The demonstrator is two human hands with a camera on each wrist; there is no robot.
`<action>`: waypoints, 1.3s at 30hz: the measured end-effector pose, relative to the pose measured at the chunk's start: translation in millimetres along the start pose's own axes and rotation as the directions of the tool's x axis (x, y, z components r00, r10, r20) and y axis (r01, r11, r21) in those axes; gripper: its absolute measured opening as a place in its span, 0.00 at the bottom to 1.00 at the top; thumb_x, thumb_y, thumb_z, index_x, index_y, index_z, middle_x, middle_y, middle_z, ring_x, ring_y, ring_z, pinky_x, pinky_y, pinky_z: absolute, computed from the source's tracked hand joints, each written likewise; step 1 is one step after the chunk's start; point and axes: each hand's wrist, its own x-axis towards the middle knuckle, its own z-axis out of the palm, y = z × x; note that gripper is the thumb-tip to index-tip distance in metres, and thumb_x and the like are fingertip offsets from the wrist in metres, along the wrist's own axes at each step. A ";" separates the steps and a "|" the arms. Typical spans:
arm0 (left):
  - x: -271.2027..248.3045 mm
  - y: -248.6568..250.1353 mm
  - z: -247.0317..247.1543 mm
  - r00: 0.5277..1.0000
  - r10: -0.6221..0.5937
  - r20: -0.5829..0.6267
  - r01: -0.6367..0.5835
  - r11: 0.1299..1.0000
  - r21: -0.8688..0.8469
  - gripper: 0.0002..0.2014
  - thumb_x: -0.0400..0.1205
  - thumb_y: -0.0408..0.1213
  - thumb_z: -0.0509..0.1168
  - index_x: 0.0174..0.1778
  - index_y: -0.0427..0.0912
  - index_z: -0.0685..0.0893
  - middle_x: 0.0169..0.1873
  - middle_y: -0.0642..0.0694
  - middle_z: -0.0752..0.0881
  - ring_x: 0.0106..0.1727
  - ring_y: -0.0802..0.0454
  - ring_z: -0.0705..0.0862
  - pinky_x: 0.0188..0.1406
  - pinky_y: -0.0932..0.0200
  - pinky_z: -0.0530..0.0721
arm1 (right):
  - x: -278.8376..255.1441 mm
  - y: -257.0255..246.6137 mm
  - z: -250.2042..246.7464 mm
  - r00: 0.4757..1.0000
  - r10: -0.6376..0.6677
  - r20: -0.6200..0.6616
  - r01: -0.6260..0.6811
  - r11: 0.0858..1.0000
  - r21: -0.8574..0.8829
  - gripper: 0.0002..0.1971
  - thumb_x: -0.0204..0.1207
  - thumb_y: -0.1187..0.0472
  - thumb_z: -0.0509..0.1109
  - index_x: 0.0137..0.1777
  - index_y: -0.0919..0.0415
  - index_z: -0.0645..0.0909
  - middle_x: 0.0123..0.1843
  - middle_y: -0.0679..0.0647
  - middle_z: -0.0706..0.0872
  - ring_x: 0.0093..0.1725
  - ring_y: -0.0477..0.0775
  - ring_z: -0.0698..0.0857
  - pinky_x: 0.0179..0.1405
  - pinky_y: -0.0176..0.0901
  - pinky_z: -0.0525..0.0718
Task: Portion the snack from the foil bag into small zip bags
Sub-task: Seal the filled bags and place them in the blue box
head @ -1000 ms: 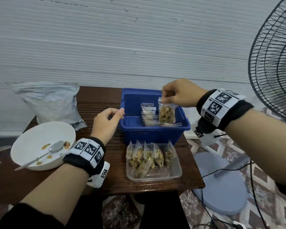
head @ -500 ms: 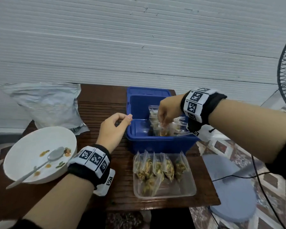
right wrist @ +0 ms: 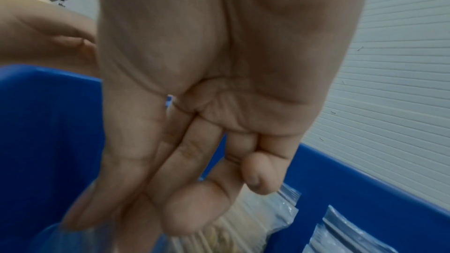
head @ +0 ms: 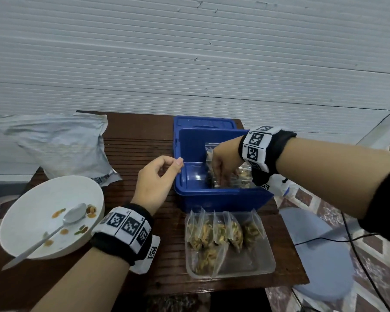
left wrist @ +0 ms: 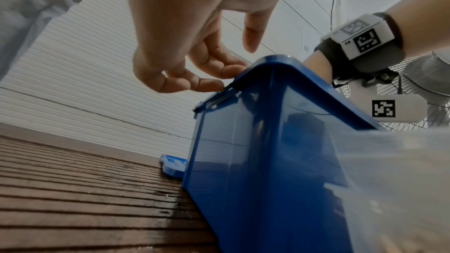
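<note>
My right hand (head: pixel 221 176) reaches down inside the blue bin (head: pixel 212 199), fingers pointing at its floor. In the right wrist view the thumb and fingers (right wrist: pixel 170 189) pinch the top of a clear zip bag (right wrist: pixel 60 238). More zip bags (head: pixel 244 174) lie in the bin under that wrist. My left hand (head: pixel 173 167) holds nothing; its loosely curled fingertips (left wrist: pixel 209 84) touch the bin's left rim (left wrist: pixel 268 64). The foil bag (head: pixel 61 147) lies at the table's back left.
A clear tray (head: pixel 245 262) with several filled zip bags (head: pixel 214 233) sits in front of the bin. A white bowl (head: pixel 32 199) with a spoon (head: pixel 73 216) and crumbs is at left. The blue lid (head: pixel 203 123) lies behind the bin. A fan base (head: pixel 320 255) stands right.
My right hand has brought the filled zip bag from above the bin down into it. The left hand has stayed at the bin's left rim.
</note>
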 end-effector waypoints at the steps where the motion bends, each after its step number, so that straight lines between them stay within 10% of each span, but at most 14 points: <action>1: -0.8 0.1 -0.1 1.000 -0.001 -0.002 0.001 1.000 0.003 0.09 0.82 0.46 0.65 0.41 0.48 0.86 0.40 0.53 0.88 0.47 0.60 0.84 0.50 0.67 0.79 | -3.7 0.8 0.0 1.000 0.001 -0.020 0.000 1.000 0.029 0.05 0.72 0.61 0.76 0.41 0.49 0.88 0.36 0.46 0.88 0.33 0.46 0.85 0.52 0.49 0.87; 9: -18.7 7.7 1.5 0.999 0.044 -0.032 -0.041 0.995 0.090 0.02 0.82 0.40 0.67 0.45 0.49 0.84 0.43 0.57 0.86 0.41 0.74 0.80 0.40 0.81 0.74 | -47.3 -1.6 10.2 0.944 -0.041 -0.327 0.143 0.945 0.293 0.06 0.74 0.62 0.75 0.50 0.54 0.88 0.35 0.43 0.88 0.30 0.37 0.84 0.53 0.47 0.87; 19: -53.5 12.2 4.5 0.994 0.099 0.048 -0.108 0.952 0.287 0.12 0.82 0.41 0.68 0.61 0.48 0.82 0.62 0.54 0.80 0.62 0.65 0.74 0.60 0.70 0.67 | -91.9 -49.8 76.3 0.908 -0.137 -0.396 0.264 0.920 0.288 0.08 0.75 0.60 0.75 0.52 0.51 0.87 0.44 0.48 0.90 0.38 0.40 0.83 0.41 0.24 0.77; 28: -91.0 9.2 6.4 0.980 0.153 0.125 -0.189 0.909 0.371 0.13 0.81 0.38 0.68 0.62 0.47 0.82 0.70 0.55 0.74 0.70 0.65 0.69 0.64 0.75 0.59 | -86.9 -64.3 146.0 0.917 -0.011 -0.398 0.122 0.960 0.253 0.16 0.74 0.70 0.70 0.56 0.50 0.85 0.55 0.49 0.83 0.50 0.49 0.80 0.55 0.48 0.82; 31: -101.1 8.4 8.5 0.979 0.156 0.134 -0.196 0.905 0.378 0.11 0.82 0.37 0.68 0.60 0.47 0.83 0.71 0.54 0.73 0.72 0.61 0.68 0.65 0.74 0.59 | -80.5 -66.8 167.5 0.863 0.064 -0.501 0.111 0.943 0.313 0.08 0.72 0.64 0.72 0.48 0.51 0.87 0.49 0.47 0.84 0.50 0.49 0.80 0.62 0.56 0.77; 35: -113.5 8.6 10.6 0.975 0.197 0.103 -0.220 0.910 0.350 0.07 0.80 0.35 0.69 0.52 0.48 0.85 0.63 0.53 0.78 0.65 0.63 0.72 0.64 0.75 0.63 | -78.8 -72.8 184.9 0.774 0.108 -0.623 0.201 0.892 0.405 0.02 0.73 0.62 0.75 0.44 0.58 0.88 0.47 0.51 0.87 0.50 0.49 0.83 0.54 0.38 0.77; 39: -123.0 6.3 12.0 0.984 0.116 0.132 -0.152 0.942 0.299 0.02 0.80 0.43 0.69 0.43 0.52 0.86 0.47 0.56 0.86 0.51 0.63 0.81 0.63 0.55 0.77 | -76.8 -79.7 200.2 0.671 0.256 -0.696 0.304 0.762 0.572 0.01 0.73 0.63 0.75 0.41 0.60 0.87 0.43 0.50 0.88 0.47 0.48 0.84 0.56 0.42 0.80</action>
